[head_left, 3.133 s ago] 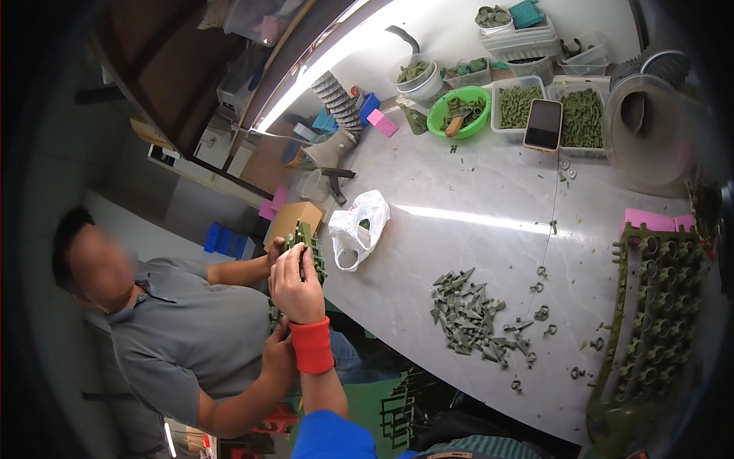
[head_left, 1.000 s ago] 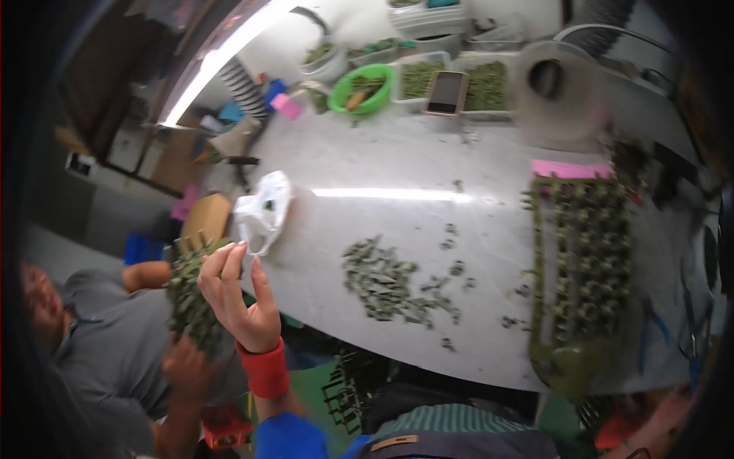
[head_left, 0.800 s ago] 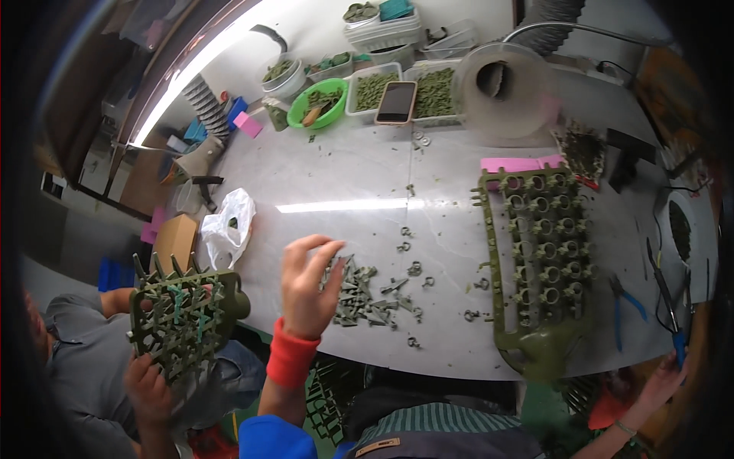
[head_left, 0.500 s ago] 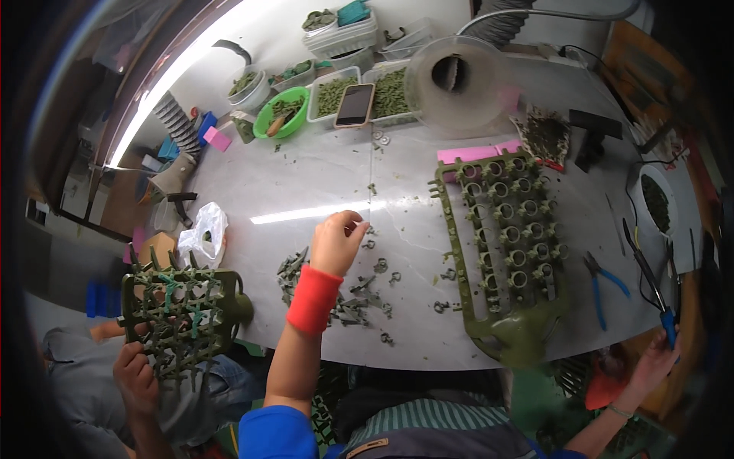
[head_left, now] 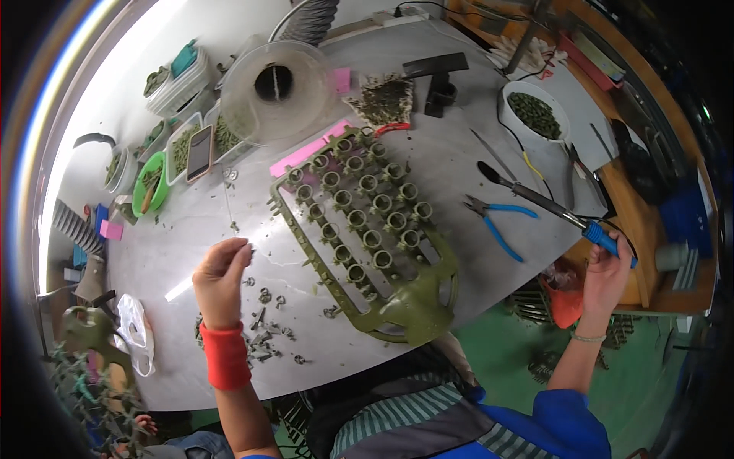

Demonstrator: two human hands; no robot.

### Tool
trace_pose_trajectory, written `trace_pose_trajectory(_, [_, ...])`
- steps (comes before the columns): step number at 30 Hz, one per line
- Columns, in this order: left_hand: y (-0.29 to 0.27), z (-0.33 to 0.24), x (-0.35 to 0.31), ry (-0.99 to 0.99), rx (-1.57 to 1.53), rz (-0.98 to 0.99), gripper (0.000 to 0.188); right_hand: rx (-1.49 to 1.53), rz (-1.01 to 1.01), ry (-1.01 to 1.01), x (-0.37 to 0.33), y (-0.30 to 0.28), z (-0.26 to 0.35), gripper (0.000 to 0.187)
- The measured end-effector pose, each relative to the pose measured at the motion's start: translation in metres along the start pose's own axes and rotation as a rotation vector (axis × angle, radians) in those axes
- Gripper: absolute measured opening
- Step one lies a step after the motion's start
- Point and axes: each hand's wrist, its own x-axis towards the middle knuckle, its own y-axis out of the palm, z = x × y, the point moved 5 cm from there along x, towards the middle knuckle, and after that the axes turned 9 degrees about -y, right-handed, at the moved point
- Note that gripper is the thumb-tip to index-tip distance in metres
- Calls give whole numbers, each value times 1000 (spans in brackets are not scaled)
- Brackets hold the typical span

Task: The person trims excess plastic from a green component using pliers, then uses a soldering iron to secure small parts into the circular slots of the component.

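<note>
My left hand (head_left: 220,277), above a red wristband (head_left: 226,356), hovers over the table with thumb and fingertips pinched together. A tiny dark bit shows at the fingertips, too small to name. Below and beside it lies a scatter of small green-grey plastic pieces (head_left: 262,344). In my right hand (head_left: 608,275), at the table's right edge, is a soldering iron (head_left: 562,209) gripped by its blue handle, its broad dark tip pointing up and left. Between the hands rests an olive-green moulded frame (head_left: 417,315) with rows of small rings standing on it.
Blue-handled cutting pliers (head_left: 501,229) lie below the iron's tip. A white bowl (head_left: 566,126) of green pieces stands at the back right. A clear funnel hood (head_left: 310,92), a phone (head_left: 200,153) and a green bowl (head_left: 159,205) are farther back. Another person's hand (head_left: 145,424) shows at lower left.
The view has swung to the right, so the table things appear shifted left. My right hand has brought the soldering iron up and inward over the table edge. My left hand stays pinched.
</note>
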Motion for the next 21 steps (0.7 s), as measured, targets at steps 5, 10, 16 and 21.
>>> trace_pose_trajectory(5, [105, -78, -51, 346, 168, 300, 16, -35, 112, -12, -4, 7, 11, 17])
trace_pose_trajectory(10, [166, -102, -63, 625, 253, 232, 14, -145, 299, -3, -14, 22, 16, 17])
trace_pose_trajectory(16, [199, -103, -65, 781, 431, 130, 12, -157, 357, 24, -17, 31, 7, 17])
trace_pose_trajectory(21, [211, -104, -68, 866, 487, 86, 9, -128, 479, 38, -17, 39, -3, 16])
